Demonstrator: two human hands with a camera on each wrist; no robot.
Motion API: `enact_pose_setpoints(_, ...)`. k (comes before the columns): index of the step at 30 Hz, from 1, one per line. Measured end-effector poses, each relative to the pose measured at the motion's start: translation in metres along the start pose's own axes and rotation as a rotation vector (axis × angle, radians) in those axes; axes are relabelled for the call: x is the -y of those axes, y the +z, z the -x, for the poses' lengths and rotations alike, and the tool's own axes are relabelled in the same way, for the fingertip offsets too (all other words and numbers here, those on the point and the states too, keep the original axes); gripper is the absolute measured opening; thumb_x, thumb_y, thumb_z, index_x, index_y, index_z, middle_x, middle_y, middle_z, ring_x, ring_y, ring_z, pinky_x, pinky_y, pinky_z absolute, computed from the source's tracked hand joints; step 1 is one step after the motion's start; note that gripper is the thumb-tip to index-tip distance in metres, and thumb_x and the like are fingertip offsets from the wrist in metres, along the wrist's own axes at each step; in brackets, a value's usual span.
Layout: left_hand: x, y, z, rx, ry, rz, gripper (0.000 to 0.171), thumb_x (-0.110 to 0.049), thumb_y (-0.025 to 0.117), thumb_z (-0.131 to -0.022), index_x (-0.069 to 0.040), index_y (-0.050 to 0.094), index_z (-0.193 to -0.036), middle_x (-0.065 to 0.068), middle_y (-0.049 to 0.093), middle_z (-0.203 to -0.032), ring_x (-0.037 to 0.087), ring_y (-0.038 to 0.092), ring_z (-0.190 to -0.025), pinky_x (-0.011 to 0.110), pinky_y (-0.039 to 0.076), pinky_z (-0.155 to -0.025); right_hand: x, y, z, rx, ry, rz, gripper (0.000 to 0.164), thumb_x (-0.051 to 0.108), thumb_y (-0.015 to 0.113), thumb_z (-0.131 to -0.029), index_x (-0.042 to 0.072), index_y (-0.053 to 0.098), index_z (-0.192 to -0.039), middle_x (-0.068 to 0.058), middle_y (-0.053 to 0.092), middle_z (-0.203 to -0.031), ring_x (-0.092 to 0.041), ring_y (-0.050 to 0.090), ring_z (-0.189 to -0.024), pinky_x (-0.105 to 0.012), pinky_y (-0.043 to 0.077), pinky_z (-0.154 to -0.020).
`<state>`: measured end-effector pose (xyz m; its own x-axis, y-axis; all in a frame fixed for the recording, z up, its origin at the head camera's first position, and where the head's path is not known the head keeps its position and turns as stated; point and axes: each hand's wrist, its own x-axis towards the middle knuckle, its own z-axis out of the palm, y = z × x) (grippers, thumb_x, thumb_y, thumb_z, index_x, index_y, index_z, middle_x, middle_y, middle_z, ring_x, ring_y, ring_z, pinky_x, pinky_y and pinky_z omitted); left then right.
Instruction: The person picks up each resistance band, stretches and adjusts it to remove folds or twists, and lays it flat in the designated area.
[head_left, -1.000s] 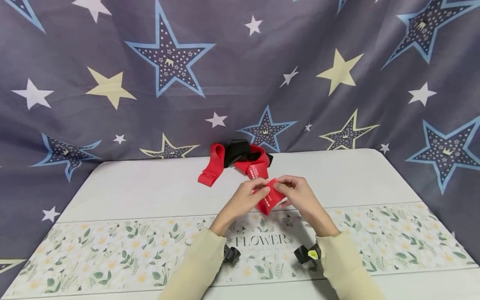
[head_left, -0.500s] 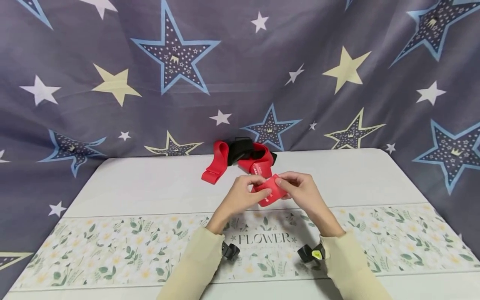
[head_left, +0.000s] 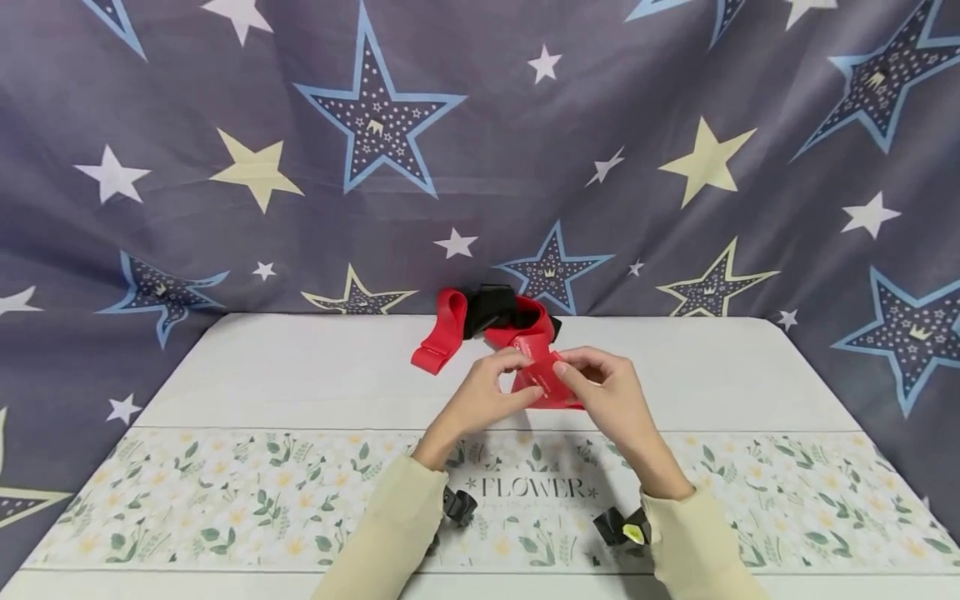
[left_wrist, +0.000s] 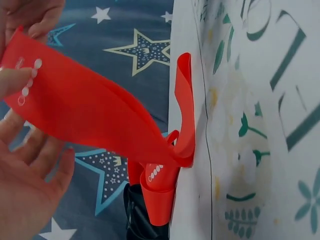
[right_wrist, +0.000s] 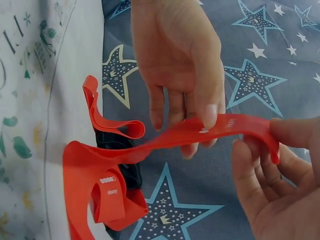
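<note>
On the white worktop [head_left: 300, 375], a loose red band [head_left: 441, 333] lies at the far edge beside a black band [head_left: 491, 304] (the two overlap in a small heap). In front of them the left hand [head_left: 487, 396] pinches one end of a red elastic band [head_left: 543, 379] between thumb and fingers [right_wrist: 210, 112]. The right hand [head_left: 607, 392] pinches the other end, holding it raised just above the worktop.
</note>
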<state>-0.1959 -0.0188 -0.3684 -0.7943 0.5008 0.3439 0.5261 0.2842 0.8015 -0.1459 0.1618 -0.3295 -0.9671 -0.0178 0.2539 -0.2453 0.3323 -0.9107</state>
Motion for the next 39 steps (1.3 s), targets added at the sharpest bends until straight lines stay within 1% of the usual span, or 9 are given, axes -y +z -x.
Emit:
enact_pose_setpoints(4,-0.003,0.002,0.000,-0.045,-0.011,-0.047,0.039,-0.012,0.069,-0.083,-0.003,0.062,-0.120,0.012,0.056,-0.124,0.024,0.053,-0.113,0.047,0.047,-0.094,0.002,0.001,-0.003,-0.031,0.010,-0.036,0.017,0.003,0.062,-0.090,-0.005,0.067,-0.103,-0.016,0.065,-0.084,-0.005,0.062,-0.068,-0.021,0.054,-0.064)
enact_pose_setpoints(10,-0.004,0.004,0.002,-0.152,-0.098,-0.062,0.038,-0.010,0.067,-0.084,-0.005,0.059,-0.121,0.012,0.056,-0.123,0.025,0.054,-0.110,0.045,0.049,-0.089,0.002,0.003,-0.008,-0.066,0.080,-0.086,0.016,0.001,0.060,-0.089,-0.008,0.064,-0.102,-0.006,0.061,-0.078,-0.005,0.061,-0.061,-0.021,0.054,-0.062)
enact_pose_setpoints(14,-0.007,0.001,0.004,-0.230,-0.240,-0.108,0.018,-0.013,0.060,-0.087,-0.007,0.063,-0.104,0.009,0.064,-0.099,0.019,0.059,-0.084,0.032,0.050,-0.070,0.004,0.006,-0.012,-0.099,0.126,-0.138,0.014,-0.001,0.058,-0.089,-0.010,0.058,-0.101,-0.001,0.056,-0.077,-0.003,0.060,-0.059,-0.021,0.055,-0.062)
enact_pose_setpoints(17,-0.013,-0.004,0.006,-0.214,-0.366,-0.084,0.018,-0.016,0.053,-0.091,-0.004,0.065,-0.086,0.008,0.064,-0.074,0.013,0.054,-0.059,0.025,0.044,-0.054,0.007,0.007,-0.014,-0.118,0.149,-0.151,0.014,-0.001,0.056,-0.090,-0.009,0.056,-0.101,-0.002,0.054,-0.079,-0.002,0.058,-0.060,-0.021,0.055,-0.062)
enact_pose_setpoints(20,-0.018,-0.008,0.006,-0.094,-0.473,0.055,0.031,-0.020,0.048,-0.094,0.000,0.067,-0.081,0.012,0.067,-0.068,0.011,0.055,-0.049,0.023,0.043,-0.046,0.007,0.009,-0.017,-0.136,0.168,-0.151,0.014,0.000,0.055,-0.090,-0.008,0.056,-0.101,-0.003,0.054,-0.081,-0.003,0.056,-0.060,-0.020,0.055,-0.062)
enact_pose_setpoints(24,-0.021,-0.004,0.004,0.065,-0.569,0.299,0.039,-0.025,0.043,-0.097,0.004,0.069,-0.096,0.016,0.073,-0.088,0.015,0.067,-0.057,0.021,0.047,-0.047,0.006,0.012,-0.020,-0.151,0.187,-0.160,0.014,0.001,0.054,-0.091,-0.007,0.056,-0.102,-0.003,0.055,-0.084,-0.004,0.055,-0.061,-0.021,0.055,-0.064)
enact_pose_setpoints(29,-0.026,0.003,0.003,0.157,-0.596,0.542,0.047,-0.031,0.038,-0.100,0.005,0.062,-0.117,0.020,0.069,-0.108,0.019,0.072,-0.074,0.019,0.051,-0.052,0.011,0.012,-0.020,-0.140,0.190,-0.189,0.014,0.001,0.054,-0.091,-0.007,0.054,-0.102,-0.003,0.055,-0.086,-0.004,0.057,-0.063,-0.022,0.056,-0.066)
enact_pose_setpoints(34,-0.030,0.003,0.002,0.092,-0.555,0.680,0.048,-0.029,0.033,-0.102,0.007,0.057,-0.124,0.023,0.064,-0.118,0.024,0.072,-0.087,0.021,0.054,-0.062,0.017,0.013,-0.016,-0.120,0.195,-0.234,0.012,0.000,0.055,-0.090,-0.006,0.051,-0.100,-0.002,0.054,-0.085,-0.005,0.057,-0.069,-0.020,0.055,-0.066)
enact_pose_setpoints(39,-0.031,0.004,0.002,-0.124,-0.540,0.852,0.038,-0.018,0.039,-0.101,0.008,0.054,-0.125,0.016,0.071,-0.102,0.014,0.071,-0.080,0.022,0.055,-0.067,0.020,0.012,-0.008,-0.071,0.235,-0.331,0.011,-0.003,0.053,-0.089,-0.005,0.046,-0.097,0.000,0.056,-0.081,-0.005,0.062,-0.069,-0.022,0.056,-0.068)
